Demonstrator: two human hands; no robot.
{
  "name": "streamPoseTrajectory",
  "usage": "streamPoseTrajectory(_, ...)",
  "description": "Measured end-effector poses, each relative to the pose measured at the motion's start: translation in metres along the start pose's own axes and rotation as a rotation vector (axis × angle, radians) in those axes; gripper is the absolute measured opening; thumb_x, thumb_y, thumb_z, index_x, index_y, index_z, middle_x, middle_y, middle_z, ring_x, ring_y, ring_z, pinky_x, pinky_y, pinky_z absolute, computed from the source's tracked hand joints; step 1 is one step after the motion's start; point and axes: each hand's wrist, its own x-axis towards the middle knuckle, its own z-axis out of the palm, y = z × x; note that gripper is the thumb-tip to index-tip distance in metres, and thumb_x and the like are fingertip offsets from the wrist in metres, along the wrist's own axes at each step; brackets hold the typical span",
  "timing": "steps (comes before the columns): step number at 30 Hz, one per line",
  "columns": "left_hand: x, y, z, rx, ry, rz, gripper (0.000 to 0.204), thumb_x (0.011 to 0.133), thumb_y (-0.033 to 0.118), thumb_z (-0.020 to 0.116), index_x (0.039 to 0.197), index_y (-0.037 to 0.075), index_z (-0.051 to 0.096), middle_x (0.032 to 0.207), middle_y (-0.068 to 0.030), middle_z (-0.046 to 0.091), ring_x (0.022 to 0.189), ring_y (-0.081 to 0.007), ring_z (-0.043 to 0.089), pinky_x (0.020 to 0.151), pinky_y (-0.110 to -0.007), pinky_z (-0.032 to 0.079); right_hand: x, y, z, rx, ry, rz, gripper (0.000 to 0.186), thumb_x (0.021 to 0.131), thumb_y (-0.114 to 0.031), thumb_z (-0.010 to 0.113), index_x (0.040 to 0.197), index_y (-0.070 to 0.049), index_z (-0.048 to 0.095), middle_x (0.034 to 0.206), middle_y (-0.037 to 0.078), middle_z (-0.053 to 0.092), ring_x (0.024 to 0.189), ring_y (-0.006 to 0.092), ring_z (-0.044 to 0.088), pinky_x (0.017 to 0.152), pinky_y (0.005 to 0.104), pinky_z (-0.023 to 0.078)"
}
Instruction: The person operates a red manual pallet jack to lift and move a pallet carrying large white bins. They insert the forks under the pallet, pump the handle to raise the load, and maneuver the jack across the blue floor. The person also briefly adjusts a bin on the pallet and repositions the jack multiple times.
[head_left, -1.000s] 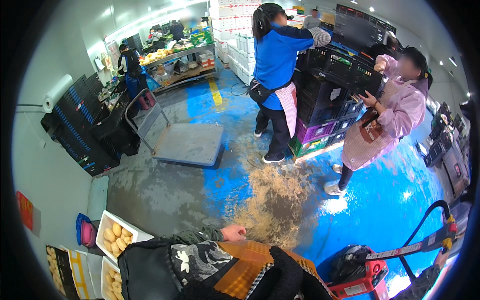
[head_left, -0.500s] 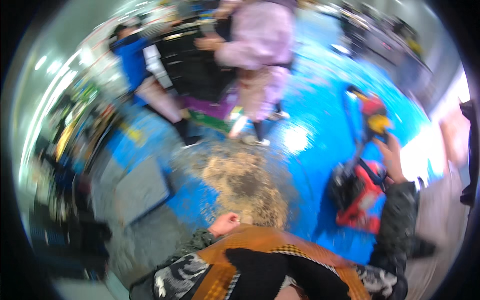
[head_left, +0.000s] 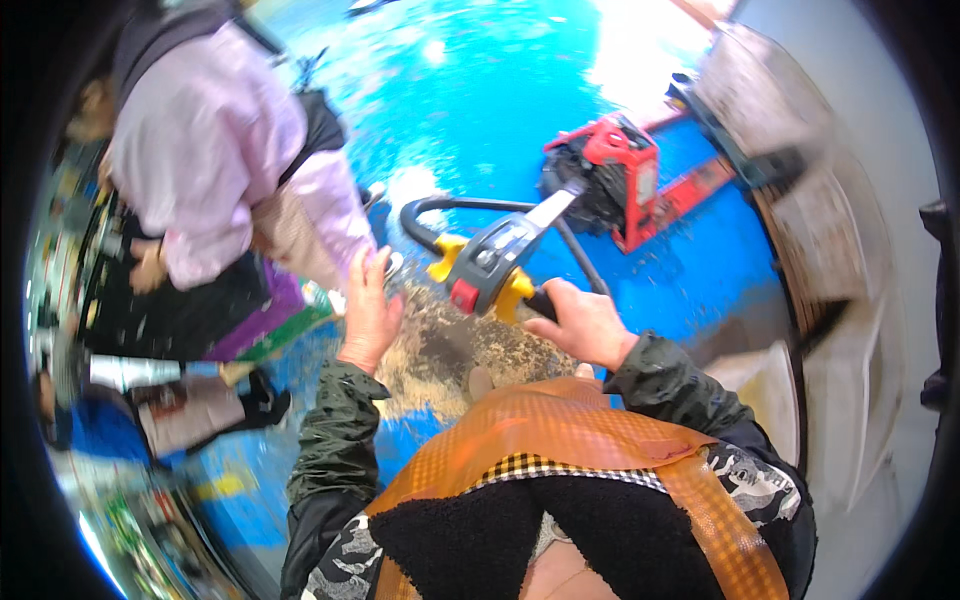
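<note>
My right hand grips the black handle of the pallet jack's control head, which has yellow grips, a red end button and a black looped bar. My left hand is raised just left of that head, fingers apart, not touching the handle. Beyond, the red pallet jack body with black motor housing stands on the blue floor, joined to the head by the tiller arm.
A co-worker in a pink smock stands close at my left, beside black, purple and green crates. Another worker in blue is lower left. Large pale containers line the right wall. Wet blue floor has worn patches.
My view has swung rightward. My right hand has brought the handle from the right toward my middle. My left hand has risen from my waist toward it. The pink-clad worker now appears at left.
</note>
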Motion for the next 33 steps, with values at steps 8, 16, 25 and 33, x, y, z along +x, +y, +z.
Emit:
streamPoseTrajectory(8,0.134,-0.042,0.048,0.132,-0.415,0.434,0.033,0.070,-0.003,0.070,0.102,0.007,0.067,0.116,-0.0159,0.065,0.111,-0.0405,0.062,0.088,-0.048,0.052,0.025,-0.018,0.022,-0.153,0.071,0.226,0.070,0.080,-0.069,0.072,0.100,-0.003,0.057,0.094,0.020,0.070,0.086,0.0376,0.072,0.075,0.0508,0.055)
streamPoseTrajectory(16,0.129,-0.045,0.069,-0.034,-0.326,0.444,0.018,0.071,-0.005,0.066,0.086,0.005,0.060,0.098,-0.0141,0.062,0.102,-0.0413,0.059,0.093,-0.050,0.047,0.015,0.003,0.041,-0.053,0.317,0.141,0.053,0.079,-0.049,0.081,0.098,-0.005,0.056,0.088,0.016,0.067,0.084,0.0361,0.070,0.069,0.0484,0.055)
streamPoseTrajectory(25,0.135,-0.051,0.072,-0.077,-0.309,0.498,0.026,0.067,-0.007,0.068,0.088,0.005,0.059,0.102,-0.0144,0.063,0.101,-0.0407,0.058,0.089,-0.047,0.047,0.024,0.002,0.043,-0.120,0.299,0.225,0.041,0.084,-0.042,0.077,0.101,-0.008,0.060,0.090,0.013,0.070,0.084,0.0343,0.072,0.069,0.0489,0.055)
streamPoseTrajectory(33,0.140,-0.061,0.069,-0.139,-0.270,0.535,0.020,0.071,-0.004,0.067,0.088,0.004,0.058,0.101,-0.0159,0.064,0.103,-0.0418,0.058,0.104,-0.051,0.044,0.027,-0.004,0.039,-0.150,0.320,0.189,0.042,0.084,-0.044,0.076,0.100,-0.009,0.059,0.087,0.012,0.069,0.084,0.0342,0.072,0.068,0.0480,0.054)
